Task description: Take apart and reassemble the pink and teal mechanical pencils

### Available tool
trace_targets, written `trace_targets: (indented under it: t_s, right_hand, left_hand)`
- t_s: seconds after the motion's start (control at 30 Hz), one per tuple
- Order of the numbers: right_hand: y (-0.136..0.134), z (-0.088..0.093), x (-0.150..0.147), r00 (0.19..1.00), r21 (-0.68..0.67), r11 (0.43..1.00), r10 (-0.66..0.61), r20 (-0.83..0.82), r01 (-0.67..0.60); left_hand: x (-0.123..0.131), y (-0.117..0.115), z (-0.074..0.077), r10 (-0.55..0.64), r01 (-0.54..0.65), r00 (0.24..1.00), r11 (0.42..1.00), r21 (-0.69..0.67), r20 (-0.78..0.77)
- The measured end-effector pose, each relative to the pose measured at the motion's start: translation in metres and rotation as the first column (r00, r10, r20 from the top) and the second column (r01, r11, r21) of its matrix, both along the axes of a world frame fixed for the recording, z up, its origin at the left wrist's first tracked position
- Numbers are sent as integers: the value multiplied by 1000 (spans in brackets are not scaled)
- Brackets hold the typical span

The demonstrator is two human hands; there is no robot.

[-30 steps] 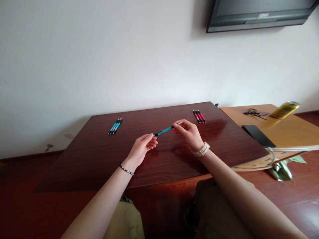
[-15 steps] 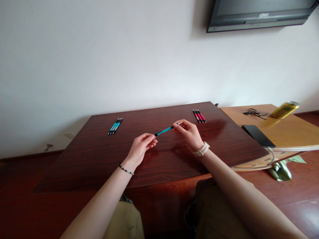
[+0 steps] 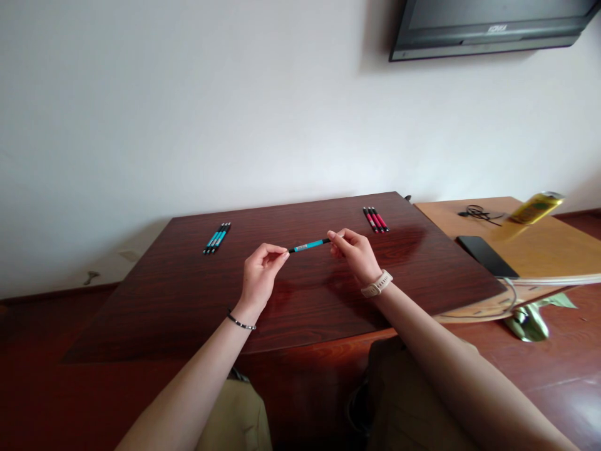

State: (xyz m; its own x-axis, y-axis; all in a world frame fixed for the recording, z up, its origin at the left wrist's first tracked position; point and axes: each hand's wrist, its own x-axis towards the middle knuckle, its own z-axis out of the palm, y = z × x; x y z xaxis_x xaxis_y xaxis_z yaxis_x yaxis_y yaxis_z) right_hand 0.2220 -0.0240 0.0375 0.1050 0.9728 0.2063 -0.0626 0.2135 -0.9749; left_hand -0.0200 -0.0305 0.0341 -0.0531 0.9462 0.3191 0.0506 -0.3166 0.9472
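A blue pen (image 3: 308, 245) with black ends is stretched between my two hands above the dark wooden table (image 3: 319, 313). My left hand (image 3: 261, 270) pinches its left end between thumb and fingers. At the other end, my right hand (image 3: 355, 254) grips the pen, its fingertips covering part of the tip. The pen lies nearly level, its right end slightly higher, and a small printed label shows on its barrel. Several blue pens (image 3: 217, 238) lie side by side on the table's left part. To the far right, a row of pink pens (image 3: 375, 220) rests near the back.
On a lighter wooden table (image 3: 554, 250) at the right are a black phone-like slab (image 3: 487, 255), a coiled black cable (image 3: 479, 213) and a yellow can (image 3: 536, 208). A television (image 3: 488, 31) hangs on the white wall. Green wrapping (image 3: 530, 322) is on the floor.
The pen has been turned about its length, so its printed label now shows where the clip was. My left hand has shifted slightly, its fingers now pinching the pen's end.
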Motion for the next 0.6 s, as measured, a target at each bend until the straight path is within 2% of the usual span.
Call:
trace_targets:
  t_s: [0.27, 0.4, 0.6]
  right_hand:
    - [1, -4, 4, 1000, -19, 1000, 0, -24, 0]
    - [3, -5, 3, 993, -53, 998, 17, -120, -24]
    - [3, -6, 0, 962, -116, 983, 108, -249, -140]
  left_hand:
    - [0, -6, 7, -42, 49, 994, 997, 66, -101]
    - [3, -11, 5, -86, 96, 985, 994, 61, -152]
    - [10, -19, 1, -203, 279, 884, 951, 129, -421]
